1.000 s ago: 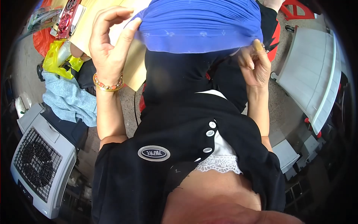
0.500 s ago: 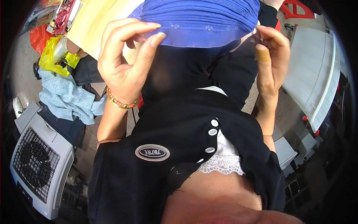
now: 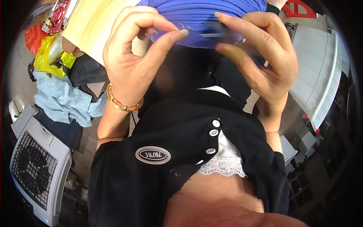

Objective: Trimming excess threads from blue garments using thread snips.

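Pinching one ribbed blue cloth [image 3: 204, 15] at its lower edge: left hand [image 3: 132, 64] and right hand [image 3: 261, 64], two hands close together.

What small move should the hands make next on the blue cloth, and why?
Probably draw the hands apart a little to pull the edge taut. The left hand pinches the blue cloth at its lower edge, the right hand grips the same edge close by, and their fingertips nearly meet.

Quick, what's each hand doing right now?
Left hand: shut, pinching the edge of the blue cloth.
Right hand: shut on a small dark tool, too blurred to name, at the cloth.
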The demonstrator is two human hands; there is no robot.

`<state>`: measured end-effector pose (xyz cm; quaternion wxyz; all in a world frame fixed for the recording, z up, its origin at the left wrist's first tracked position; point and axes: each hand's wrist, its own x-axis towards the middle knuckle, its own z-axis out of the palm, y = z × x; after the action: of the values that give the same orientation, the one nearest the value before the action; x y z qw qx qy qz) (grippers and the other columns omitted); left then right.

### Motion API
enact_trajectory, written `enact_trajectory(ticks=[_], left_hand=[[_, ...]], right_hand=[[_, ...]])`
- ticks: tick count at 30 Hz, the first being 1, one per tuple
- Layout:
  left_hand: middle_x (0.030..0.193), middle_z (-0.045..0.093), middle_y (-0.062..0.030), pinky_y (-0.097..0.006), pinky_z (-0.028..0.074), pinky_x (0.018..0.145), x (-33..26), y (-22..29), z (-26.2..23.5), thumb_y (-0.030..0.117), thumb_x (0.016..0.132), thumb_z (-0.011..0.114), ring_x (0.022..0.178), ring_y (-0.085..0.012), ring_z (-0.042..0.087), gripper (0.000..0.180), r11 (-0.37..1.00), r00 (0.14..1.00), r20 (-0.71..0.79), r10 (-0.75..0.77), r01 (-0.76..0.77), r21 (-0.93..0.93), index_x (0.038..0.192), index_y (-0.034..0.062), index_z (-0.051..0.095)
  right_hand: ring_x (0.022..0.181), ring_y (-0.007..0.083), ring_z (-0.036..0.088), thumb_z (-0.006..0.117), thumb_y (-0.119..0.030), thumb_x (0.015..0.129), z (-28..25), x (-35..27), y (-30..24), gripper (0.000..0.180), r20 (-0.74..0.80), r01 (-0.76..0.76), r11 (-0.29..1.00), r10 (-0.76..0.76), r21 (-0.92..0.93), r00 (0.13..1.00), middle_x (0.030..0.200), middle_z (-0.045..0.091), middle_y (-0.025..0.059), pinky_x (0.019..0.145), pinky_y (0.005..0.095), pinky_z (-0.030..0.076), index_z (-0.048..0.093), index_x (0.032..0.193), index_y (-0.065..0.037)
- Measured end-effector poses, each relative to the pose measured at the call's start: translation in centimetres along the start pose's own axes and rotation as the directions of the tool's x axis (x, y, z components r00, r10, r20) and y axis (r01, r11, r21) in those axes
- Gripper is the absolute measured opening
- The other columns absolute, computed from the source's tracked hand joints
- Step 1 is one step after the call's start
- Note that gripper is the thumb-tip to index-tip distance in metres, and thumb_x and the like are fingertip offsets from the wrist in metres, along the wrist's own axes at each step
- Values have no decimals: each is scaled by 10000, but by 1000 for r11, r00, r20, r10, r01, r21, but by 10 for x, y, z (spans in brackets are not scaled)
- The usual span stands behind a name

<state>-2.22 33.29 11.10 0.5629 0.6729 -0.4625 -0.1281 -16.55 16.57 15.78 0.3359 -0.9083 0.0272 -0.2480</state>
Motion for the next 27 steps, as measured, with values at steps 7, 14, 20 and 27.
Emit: enact_trajectory(ticks=[7,14,20,27], left_hand=[[1003,532,-88,-238,423,780,-6,-8,3,-86,767,708,875,-130,522,287,998,997,-46,63,-64,-11,998,-15,552],[1009,533,-93,-245,423,800,-7,-13,11,-86,757,717,897,-137,526,306,982,992,-106,69,-86,-167,1005,-13,553],[1002,531,-97,-253,433,833,-10,-16,12,-97,751,716,912,-150,539,312,978,991,-117,64,-86,-191,1004,-17,553],[999,528,-100,-259,441,846,-9,-16,8,-96,754,715,913,-155,540,306,984,991,-86,104,-114,-134,1001,-16,553]], right_hand=[[764,132,551,762,23,626,-5,20,-22,404,151,-156,986,162,-54,975,863,571,59,651,226,444,694,1024,18],[594,150,522,780,-51,666,-13,39,-32,337,254,-194,964,236,-179,938,772,555,77,493,267,394,707,993,-16],[588,160,524,776,-49,664,-11,41,-27,303,264,-17,966,86,-256,961,763,554,74,492,281,398,712,959,-15],[573,165,519,779,-40,646,-14,45,-39,295,298,-71,930,188,-362,936,750,552,76,480,288,392,714,932,-5]])
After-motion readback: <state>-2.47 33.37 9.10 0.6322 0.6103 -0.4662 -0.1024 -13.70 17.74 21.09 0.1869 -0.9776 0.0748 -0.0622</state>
